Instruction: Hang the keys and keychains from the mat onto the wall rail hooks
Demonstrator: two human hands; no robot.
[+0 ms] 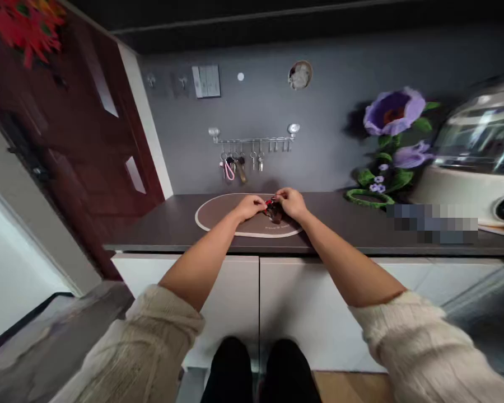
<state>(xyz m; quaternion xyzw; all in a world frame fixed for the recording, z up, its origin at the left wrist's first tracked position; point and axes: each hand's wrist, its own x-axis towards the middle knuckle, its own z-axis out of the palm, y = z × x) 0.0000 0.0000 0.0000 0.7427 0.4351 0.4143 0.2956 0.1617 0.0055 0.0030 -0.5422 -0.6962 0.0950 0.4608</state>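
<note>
Over the brown oval mat [218,212] with its pale rim, both my hands work on a small bunch of keys [274,211], dark and brown with a red piece; its finer parts are too small to make out. My left hand [251,207] pinches the red part at the bunch's left side. On the right side, my right hand [292,202] has its thumb and fingers closed at the top of the same bunch, which hangs low over or rests on the mat; I cannot tell which.
A clear hook rail [254,140] on the grey wall carries several keys and a pink strap [229,170]. Purple fabric flowers [395,115] and a large cream appliance [466,184] stand right on the dark counter [340,229]. A dark red door [79,123] is left.
</note>
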